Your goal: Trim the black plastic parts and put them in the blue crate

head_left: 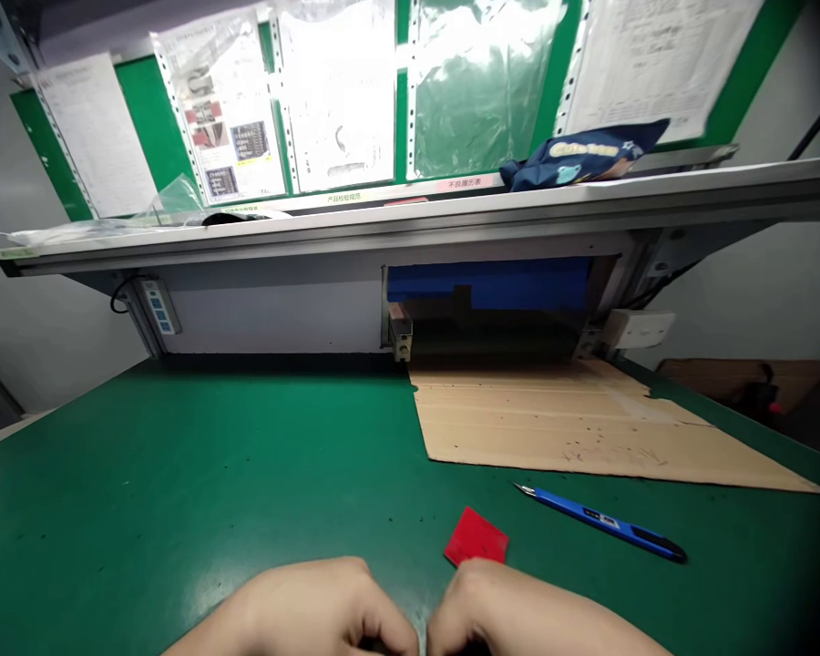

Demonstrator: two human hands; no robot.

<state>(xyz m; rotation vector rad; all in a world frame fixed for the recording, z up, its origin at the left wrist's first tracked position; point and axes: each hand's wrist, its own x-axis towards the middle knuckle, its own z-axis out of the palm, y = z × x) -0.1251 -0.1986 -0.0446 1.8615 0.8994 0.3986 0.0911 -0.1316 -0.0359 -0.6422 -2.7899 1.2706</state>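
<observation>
My left hand [328, 606] and my right hand [512, 610] rest at the near edge of the green table [178, 474], knuckles up. Both have their fingers curled in, and the two fists meet at the bottom middle of the view. What lies between the fingers is hidden below the frame edge. A small red square piece [476, 538] lies flat on the mat just beyond my right hand. A blue utility knife [605, 521] with its blade tip out lies to the right of it.
A flat sheet of brown cardboard [574, 428] covers the far right of the table. Behind it is an opening with a blue panel [492, 284]. A shelf [451, 214] above carries a dark blue pouch [588, 155]; papers in sleeves hang on the green board.
</observation>
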